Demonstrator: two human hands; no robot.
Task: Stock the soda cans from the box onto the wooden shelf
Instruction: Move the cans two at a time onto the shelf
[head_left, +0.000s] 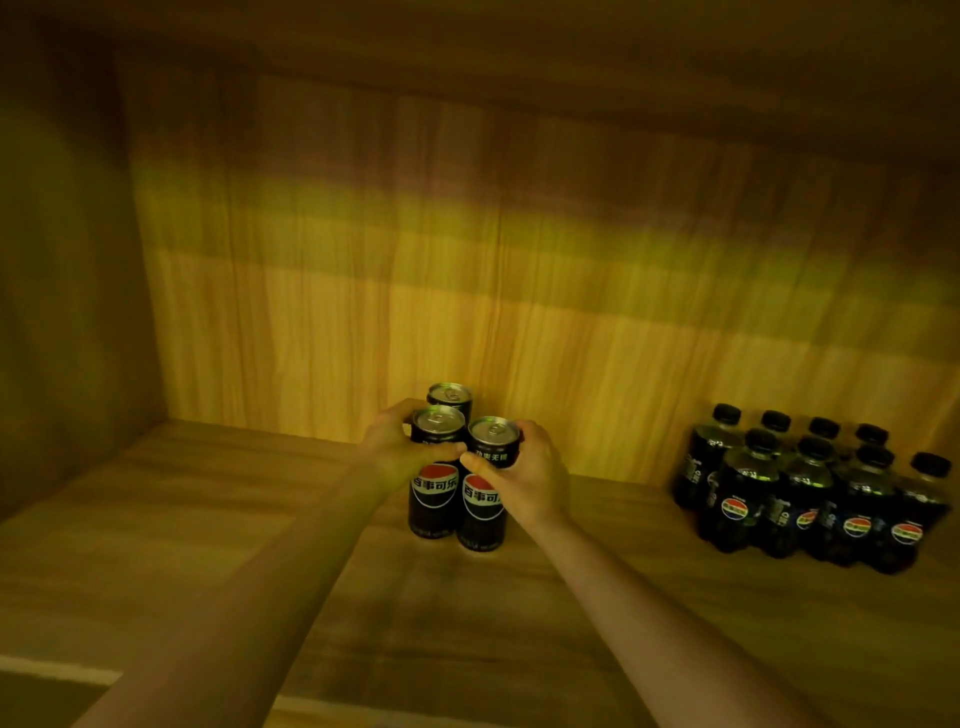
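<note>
A: Start big. What am I looking at?

B: I see a wooden shelf (218, 545), dim and yellow-lit, with a wood-grain back panel (467, 270) and a side wall on the left. A pale strip runs along the shelf's front edge at the bottom left.

A: Next?

B: On the right there's a cluster of dark soda bottles (810, 493) with black caps and round red-and-blue labels, standing upright in rows close to the back panel. They're well apart from the cans.

A: Arms?

B: Both bare forearms reach in from the bottom. My left hand (397, 449) is curled round the upper part of the left front can (435, 478), thumb across its front. My right hand (524, 478) wraps the right front can (485, 488) near its top, thumb on the front. The two thumbs nearly meet between the cans.

A: And the cans themselves?

B: They're black with a red, white and blue logo and silver tops. The two front ones stand upright on the shelf, side by side, touching or very nearly. I can't tell which. A third can (450, 397) stands just behind them, closer to the back panel, mostly hidden; only its top shows.

A: Box?

B: Not in view.
</note>
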